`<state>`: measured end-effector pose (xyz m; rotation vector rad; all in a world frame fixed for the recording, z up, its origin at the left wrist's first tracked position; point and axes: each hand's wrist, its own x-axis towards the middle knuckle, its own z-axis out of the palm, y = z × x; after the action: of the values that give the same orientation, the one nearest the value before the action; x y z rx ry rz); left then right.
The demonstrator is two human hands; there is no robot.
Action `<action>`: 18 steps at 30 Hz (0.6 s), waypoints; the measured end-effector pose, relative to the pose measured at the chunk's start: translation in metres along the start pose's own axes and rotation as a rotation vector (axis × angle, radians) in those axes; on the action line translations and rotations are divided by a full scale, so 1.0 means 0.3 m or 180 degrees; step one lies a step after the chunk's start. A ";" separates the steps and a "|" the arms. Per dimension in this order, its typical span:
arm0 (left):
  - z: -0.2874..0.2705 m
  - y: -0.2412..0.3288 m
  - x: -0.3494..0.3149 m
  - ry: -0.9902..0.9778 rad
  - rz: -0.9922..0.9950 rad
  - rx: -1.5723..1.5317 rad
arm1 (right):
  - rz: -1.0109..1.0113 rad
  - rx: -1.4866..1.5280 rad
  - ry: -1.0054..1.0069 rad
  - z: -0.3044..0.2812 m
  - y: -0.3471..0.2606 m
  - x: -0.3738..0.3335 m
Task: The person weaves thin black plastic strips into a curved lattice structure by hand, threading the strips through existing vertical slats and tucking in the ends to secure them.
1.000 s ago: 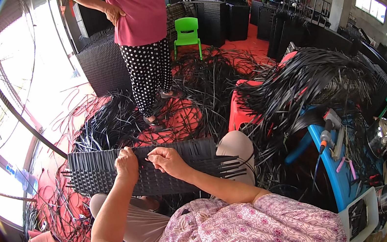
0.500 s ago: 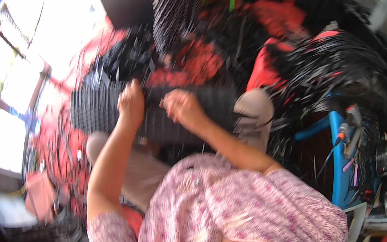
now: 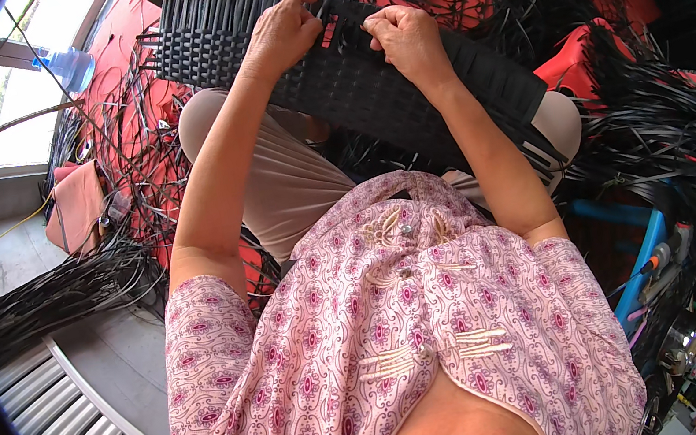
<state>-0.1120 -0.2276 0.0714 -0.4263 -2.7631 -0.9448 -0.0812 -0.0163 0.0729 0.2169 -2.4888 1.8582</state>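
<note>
Red flooring runs under most of the scene, littered with strips; a foot or the work could snag if anything drags across it. Loose black strips heap up at right of frame, close to the panel's right end, so tangling looks likely if the work swings that way. Black woven panel slants across upper middle, upper left down toward the right, laid over the seated person's knees; no clamp visible, so a shifting knee could tip it or pull rows out of line. Red stool, right of frame above center, sits near that right end, a possible bump point. Hands are apart, both at the panel's upper edge: left hand has fingers curled over the edge, gripping it; right hand has thumb and fingertips pinched together there, can't tell if a strip is between them. If the left lets up, the weave could slacken; if the right pulls too hard, a strip could kink or slip. Slot between the hands shows red through; uneven tension could widen it. Loose strip ends poke out at the panel's left side, upper left; catching one could work a row loose.
</note>
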 end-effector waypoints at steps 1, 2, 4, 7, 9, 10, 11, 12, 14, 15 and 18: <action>-0.001 0.001 0.001 -0.0012 -0.0023 -0.0032 | 0.0018 -0.0092 0.0016 0.009 -0.005 0.012; 0.002 -0.001 0.000 -0.0025 -0.0045 -0.0064 | -0.0093 -0.0428 0.0001 0.018 0.010 0.026; 0.005 -0.011 -0.005 0.0019 -0.0009 -0.0050 | -0.0330 -0.1082 -0.0029 0.041 0.035 0.056; 0.007 -0.020 -0.009 0.0055 0.0023 -0.0078 | -0.0506 -0.1469 0.0096 0.066 0.034 0.073; 0.006 -0.023 -0.011 0.0051 0.0015 -0.0075 | -0.0484 -0.1613 0.0055 0.073 -0.001 0.068; 0.005 -0.024 -0.013 0.0041 0.0001 -0.0054 | -0.0478 -0.1687 0.0032 0.077 -0.019 0.064; 0.004 -0.024 -0.017 0.0031 -0.0015 -0.0032 | -0.0491 -0.1828 0.0041 0.081 -0.028 0.062; 0.007 -0.021 -0.019 0.0083 0.0005 0.0020 | -0.0505 -0.1971 0.0062 0.084 -0.034 0.063; 0.013 -0.005 -0.028 0.0190 0.0042 0.0128 | -0.0555 -0.2157 0.0109 0.092 -0.038 0.067; 0.020 0.000 -0.030 0.0243 0.0022 0.0204 | -0.0585 -0.2204 0.0140 0.095 -0.036 0.072; 0.046 0.008 -0.040 0.0427 0.0020 0.0447 | -0.0587 -0.2295 0.0126 0.103 -0.042 0.083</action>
<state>-0.1011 -0.2196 0.0588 -0.3356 -2.6827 -0.7430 -0.1023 -0.0517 0.0785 0.3544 -2.7914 0.8081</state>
